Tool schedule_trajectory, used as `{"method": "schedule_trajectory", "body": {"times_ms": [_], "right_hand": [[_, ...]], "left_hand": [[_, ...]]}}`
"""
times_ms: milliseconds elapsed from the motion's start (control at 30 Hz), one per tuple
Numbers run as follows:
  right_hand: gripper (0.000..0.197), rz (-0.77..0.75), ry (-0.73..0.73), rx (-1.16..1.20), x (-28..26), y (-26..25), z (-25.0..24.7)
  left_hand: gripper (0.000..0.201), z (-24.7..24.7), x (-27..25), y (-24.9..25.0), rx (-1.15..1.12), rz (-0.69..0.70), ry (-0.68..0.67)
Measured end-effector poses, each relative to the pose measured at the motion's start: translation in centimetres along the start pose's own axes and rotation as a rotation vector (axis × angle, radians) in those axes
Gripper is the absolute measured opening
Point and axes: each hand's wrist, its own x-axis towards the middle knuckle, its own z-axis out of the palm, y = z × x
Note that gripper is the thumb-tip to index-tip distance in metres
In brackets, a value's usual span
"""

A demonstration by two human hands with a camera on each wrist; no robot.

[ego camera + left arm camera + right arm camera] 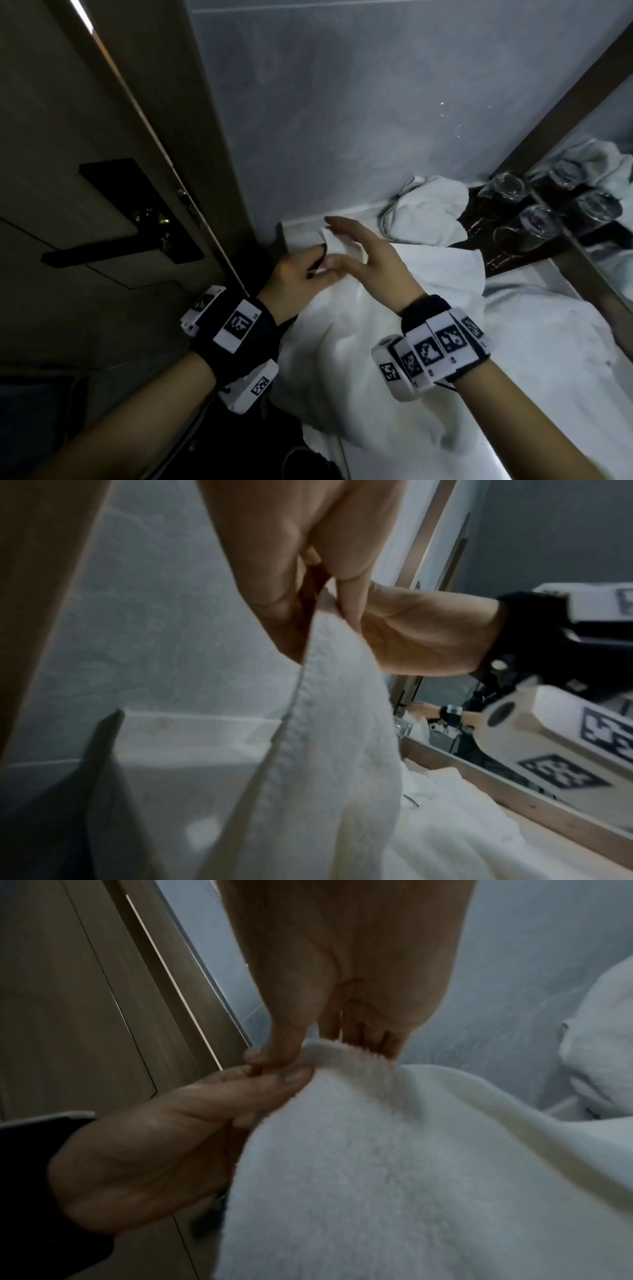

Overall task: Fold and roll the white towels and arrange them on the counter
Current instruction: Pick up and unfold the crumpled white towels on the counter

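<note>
Pinching one raised corner of a white towel [346,342] between thumb and fingertips, the left hand [301,281] meets the right hand [373,260], whose thumb presses the same edge while its other fingers [342,224] stretch out nearly straight behind the cloth. Below both hands the towel hangs and spreads over the counter [534,281]. A crumpled towel [428,209] lies farther back against the wall, beside upturned glasses [507,186] and a mirror [613,164].
</note>
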Motion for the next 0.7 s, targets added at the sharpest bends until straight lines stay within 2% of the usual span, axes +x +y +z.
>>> {"method": "schedule_trajectory", "body": {"times_ms": [67, 200, 233, 333, 433, 533, 600, 700], "right_hand": [[0.046, 0.045, -0.001, -0.019, 0.5, 0.1, 0.3], [0.03, 0.047, 0.106, -0.02, 0.8, 0.8, 0.6], [0.026, 0.047, 0.127, 0.014, 0.7, 0.9, 0.6], [0.02, 0.034, 0.168, 0.086, 0.3, 1.0, 1.1], [0.023, 0.002, 0.228, 0.133, -0.1, 1.3, 1.1], [0.013, -0.013, 0.25, 0.246, -0.4, 1.7, 0.7], [0.008, -0.011, 0.235, 0.276, -0.5, 1.9, 0.4], [0.016, -0.042, 0.165, 0.272, -0.9, 1.7, 0.0]], "left_hand": [[0.013, -0.1, -0.2, -0.1, -0.049, -0.038, -0.014], [0.026, -0.5, -0.7, 0.1, -0.525, -0.363, 0.009], [0.026, -0.3, -0.8, 0.1, -0.589, -0.403, 0.041], [0.019, 0.6, -1.4, 0.0, -0.673, -0.394, 0.07], [0.019, 1.3, -1.5, -0.4, -0.722, -0.421, 0.035], [0.022, 1.4, -1.4, -0.8, -0.798, -0.45, -0.029], [0.022, 1.5, -1.4, -0.9, -0.737, -0.453, -0.017], [0.02, 1.2, -0.9, -0.9, -0.493, -0.363, 0.113]]}}
